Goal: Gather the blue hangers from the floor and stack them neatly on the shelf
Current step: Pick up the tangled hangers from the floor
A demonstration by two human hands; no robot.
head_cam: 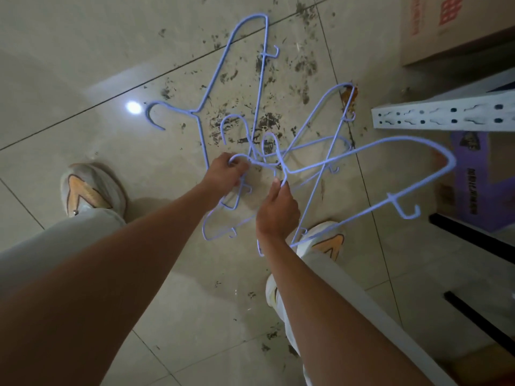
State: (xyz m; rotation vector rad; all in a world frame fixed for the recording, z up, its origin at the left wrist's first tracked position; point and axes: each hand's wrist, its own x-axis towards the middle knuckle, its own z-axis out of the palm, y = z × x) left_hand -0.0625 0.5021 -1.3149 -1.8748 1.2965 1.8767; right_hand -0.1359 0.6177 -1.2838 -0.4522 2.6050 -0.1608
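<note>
The head view looks straight down at a tiled floor [83, 65], dirty with dark specks around the middle of the frame. Both bare forearms reach in from the bottom edge toward a tangle of blue hangers [278, 151] at the centre.

The left hand [227, 171], just left of centre, has its fingers curled round the hook of one hanger in the tangle, gripping it. The right hand [277, 207], slightly lower and to the right, pinches the wire neck of another hanger between thumb and fingers; this large hanger [418, 146] sweeps out to the right of the frame, and its small clip hook shows at the right.

One long hanger [237, 51] stretches to the upper middle of the frame, its hook at centre left. Whether each hanger lies on the floor or is lifted, the picture does not tell.

A shoe [89, 190] with an orange mark stands at the left, a second shoe [328, 240] below the right hand. A white perforated shelf post [446, 114] and cardboard boxes [446, 26] sit at the upper right.
</note>
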